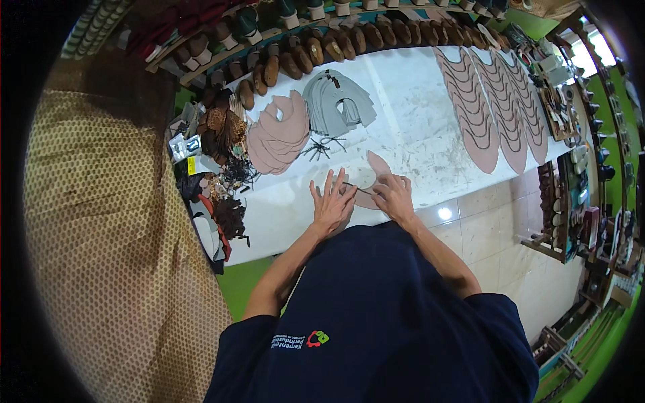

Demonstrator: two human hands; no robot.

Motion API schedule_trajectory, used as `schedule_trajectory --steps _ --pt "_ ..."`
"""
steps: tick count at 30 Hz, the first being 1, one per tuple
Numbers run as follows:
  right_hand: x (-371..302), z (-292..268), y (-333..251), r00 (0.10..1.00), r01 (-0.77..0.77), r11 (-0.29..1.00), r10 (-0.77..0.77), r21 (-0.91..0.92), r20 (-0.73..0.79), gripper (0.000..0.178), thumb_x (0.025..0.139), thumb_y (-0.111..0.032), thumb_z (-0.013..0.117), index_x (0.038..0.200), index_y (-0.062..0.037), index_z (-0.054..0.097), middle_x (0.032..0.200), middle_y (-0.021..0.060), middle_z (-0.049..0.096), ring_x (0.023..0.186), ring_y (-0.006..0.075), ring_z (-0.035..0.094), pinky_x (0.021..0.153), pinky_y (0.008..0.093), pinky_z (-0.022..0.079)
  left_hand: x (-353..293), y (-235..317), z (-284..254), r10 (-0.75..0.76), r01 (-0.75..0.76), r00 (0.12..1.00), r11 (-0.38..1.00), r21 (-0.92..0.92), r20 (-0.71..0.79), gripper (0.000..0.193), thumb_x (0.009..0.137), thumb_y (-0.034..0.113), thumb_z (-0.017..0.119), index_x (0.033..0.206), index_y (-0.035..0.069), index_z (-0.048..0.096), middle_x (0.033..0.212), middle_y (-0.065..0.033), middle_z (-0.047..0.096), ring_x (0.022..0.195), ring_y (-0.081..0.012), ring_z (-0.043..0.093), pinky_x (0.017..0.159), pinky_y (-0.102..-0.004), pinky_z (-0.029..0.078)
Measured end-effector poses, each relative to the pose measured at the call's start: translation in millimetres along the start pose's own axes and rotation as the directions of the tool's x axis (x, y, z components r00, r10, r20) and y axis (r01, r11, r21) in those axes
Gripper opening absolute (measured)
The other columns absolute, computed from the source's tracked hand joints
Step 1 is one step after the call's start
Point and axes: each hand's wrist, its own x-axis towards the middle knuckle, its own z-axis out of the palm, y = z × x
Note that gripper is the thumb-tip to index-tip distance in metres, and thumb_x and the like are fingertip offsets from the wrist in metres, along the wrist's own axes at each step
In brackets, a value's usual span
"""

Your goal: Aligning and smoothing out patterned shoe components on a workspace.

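Note:
A pink U-shaped shoe-upper piece (379, 165) lies at the near side of the white table, partly hidden under my hands. A thin dark strip (354, 187) runs along its inner curve. My left hand (332, 205) rests at the piece's left part, its fingers spread and its thumb side near the strip. My right hand (395, 197) has its fingers bent and pinched down on the right part of the piece. Just beyond, several short dark strips (325, 147) lie in a loose heap.
Stacked pink pieces (279, 138) and grey pieces (336, 107) lie beyond my left hand. Rows of pink pieces with dark edging (478, 114) cover the table's right. Brown shoe lasts (316, 50) line the far edge. Scraps and dark trims (228, 168) crowd the left end.

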Motion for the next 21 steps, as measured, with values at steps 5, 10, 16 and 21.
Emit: schedule_trajectory --steps 5,10,16,21 --pt "-5.8 -9.6 9.2 1.0 0.015 0.999 -0.016 -0.04 -0.024 0.017 0.089 -0.028 0.079 0.099 -0.0143 0.083 0.126 0.0028 0.065 0.129 0.0225 0.056 0.111 0.0512 0.034 -2.1 4.7 3.7 -0.086 0.084 0.996 0.989 -0.119 -0.013 0.041 0.104 0.035 0.063 0.145 0.034 0.066 0.18 -0.0103 0.016 0.164 -0.0365 0.014 0.116 -0.0797 0.011" --pt "-4.2 -12.3 14.1 0.993 0.094 0.995 -0.091 -0.035 0.071 0.016 0.089 -0.027 0.078 0.1 -0.0164 0.084 0.129 0.0029 0.065 0.129 0.023 0.055 0.111 0.0524 0.033 -1.9 9.6 7.7 -0.1 0.09 0.993 0.987 -0.135 -0.064 0.044 0.102 0.031 0.066 0.145 0.036 0.066 0.179 -0.0113 0.018 0.163 -0.0376 0.016 0.115 -0.0802 0.012" --pt "-1.0 -6.7 18.9 0.99 0.118 0.991 -0.112 -0.063 0.087 0.013 0.093 -0.025 0.074 0.094 -0.0136 0.079 0.131 0.0006 0.065 0.132 0.0208 0.055 0.117 0.0559 0.031 -2.6 11.3 7.0 -0.081 0.078 0.996 0.994 -0.073 -0.034 0.044 0.101 0.029 0.067 0.145 0.036 0.066 0.178 -0.0111 0.022 0.162 -0.0378 0.019 0.114 -0.081 0.014" --pt "6.5 -6.0 18.7 0.988 0.134 0.986 -0.126 -0.099 0.085 0.015 0.093 -0.023 0.072 0.093 -0.0092 0.077 0.132 0.0015 0.064 0.133 0.0212 0.054 0.118 0.0611 0.028 -3.5 14.6 7.6 -0.066 0.063 0.996 0.997 -0.041 -0.06 0.042 0.101 0.028 0.066 0.143 0.032 0.066 0.177 -0.0101 0.024 0.162 -0.037 0.021 0.114 -0.0809 0.015"
